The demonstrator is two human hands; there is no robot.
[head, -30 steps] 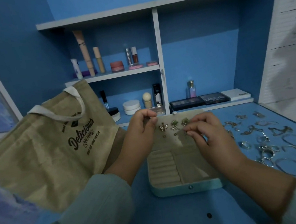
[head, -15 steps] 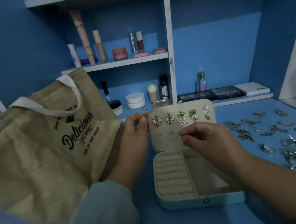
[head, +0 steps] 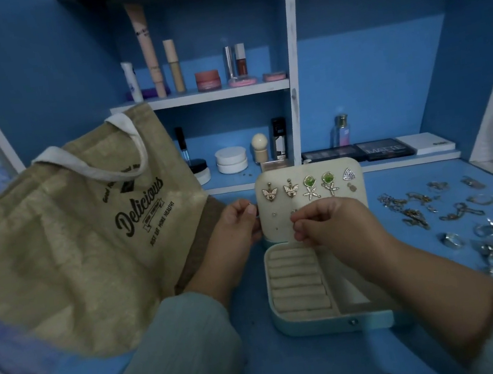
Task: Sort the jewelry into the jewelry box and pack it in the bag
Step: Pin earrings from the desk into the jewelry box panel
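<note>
Hands (head: 288,228) — against jewelry box (head: 328,320) lid

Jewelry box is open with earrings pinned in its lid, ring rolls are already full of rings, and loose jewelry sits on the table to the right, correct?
Not quite: the head view shows the ring rolls of the jewelry box bare. Earrings hang in the lid, and loose jewelry lies right of it.

Tan bag (head: 68,251) with dark "Delicious" lettering and white handles (head: 91,163), pale teal jewelry box (head: 319,323) with cream lining, gold butterfly earrings (head: 280,191), green-stoned starfish earrings (head: 320,185), blue table (head: 294,369), silver jewelry (head: 469,220)
</note>
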